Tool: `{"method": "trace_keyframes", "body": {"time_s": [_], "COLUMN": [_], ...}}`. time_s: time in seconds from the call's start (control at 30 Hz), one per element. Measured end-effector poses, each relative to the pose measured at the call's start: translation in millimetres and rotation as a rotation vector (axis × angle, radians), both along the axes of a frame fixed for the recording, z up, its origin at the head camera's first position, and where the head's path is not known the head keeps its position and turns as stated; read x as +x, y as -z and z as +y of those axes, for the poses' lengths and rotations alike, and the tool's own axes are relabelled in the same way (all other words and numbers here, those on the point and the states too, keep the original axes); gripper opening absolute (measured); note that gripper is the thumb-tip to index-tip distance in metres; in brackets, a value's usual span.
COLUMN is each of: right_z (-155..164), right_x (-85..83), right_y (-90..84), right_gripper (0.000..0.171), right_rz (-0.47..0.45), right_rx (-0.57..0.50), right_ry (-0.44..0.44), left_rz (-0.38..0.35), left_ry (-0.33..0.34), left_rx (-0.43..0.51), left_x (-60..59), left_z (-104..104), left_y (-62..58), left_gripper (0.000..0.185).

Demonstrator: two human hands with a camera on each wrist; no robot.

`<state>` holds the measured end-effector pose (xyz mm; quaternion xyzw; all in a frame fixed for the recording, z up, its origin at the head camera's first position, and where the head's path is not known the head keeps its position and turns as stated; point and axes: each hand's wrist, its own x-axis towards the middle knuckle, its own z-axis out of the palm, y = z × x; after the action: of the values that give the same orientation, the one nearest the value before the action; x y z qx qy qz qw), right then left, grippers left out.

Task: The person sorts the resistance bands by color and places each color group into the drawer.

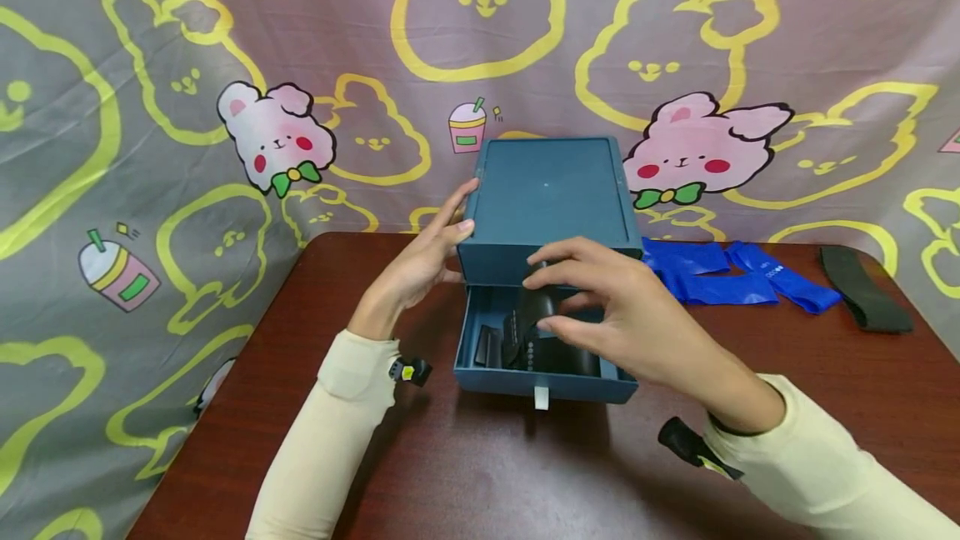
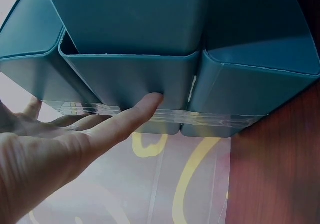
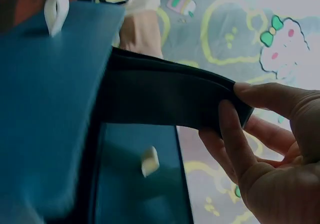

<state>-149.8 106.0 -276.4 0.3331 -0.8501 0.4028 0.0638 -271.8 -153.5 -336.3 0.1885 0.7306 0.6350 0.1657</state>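
A teal drawer box (image 1: 551, 198) stands on the brown table (image 1: 465, 473) with its lower drawer (image 1: 542, 382) pulled out toward me. My left hand (image 1: 435, 252) lies flat against the box's left side, fingers straight (image 2: 142, 106). Over the drawer, my right hand (image 1: 600, 302) pinches a black elastic band (image 1: 528, 319) between thumb and fingers; in the right wrist view the band (image 3: 170, 96) stretches from the fingers (image 3: 232, 129) down into the drawer. Other black pieces (image 1: 487, 347) lie inside the drawer.
Blue bands (image 1: 738, 277) lie on the table right of the box, and a black band (image 1: 862, 288) sits at the far right edge. A bunny-print cloth (image 1: 225, 107) hangs behind and drapes off the table's left. A white pull tab (image 1: 541, 397) hangs on the drawer front.
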Motion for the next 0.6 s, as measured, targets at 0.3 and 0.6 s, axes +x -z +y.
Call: {"method": "trace_keyframes", "body": {"time_s": [0.3,0.6], "right_z": [-30,-44], "right_x": [-8.9,-8.8], "right_y": [11.5,12.1], "right_gripper": [0.036,0.033], "right_rz": [-0.02,0.007], "right_rx": [-0.063,-0.106], "right_ry": [-0.053,-0.073], "left_rz": [0.001,0.011], "left_ry": [-0.009,-0.024], "left_rx": [-0.001,-0.028], "left_x": [-0.2,-0.2], "left_z": [1,-1], "left_y": [-0.1,0.8], "left_gripper": [0.054,0.053]}}
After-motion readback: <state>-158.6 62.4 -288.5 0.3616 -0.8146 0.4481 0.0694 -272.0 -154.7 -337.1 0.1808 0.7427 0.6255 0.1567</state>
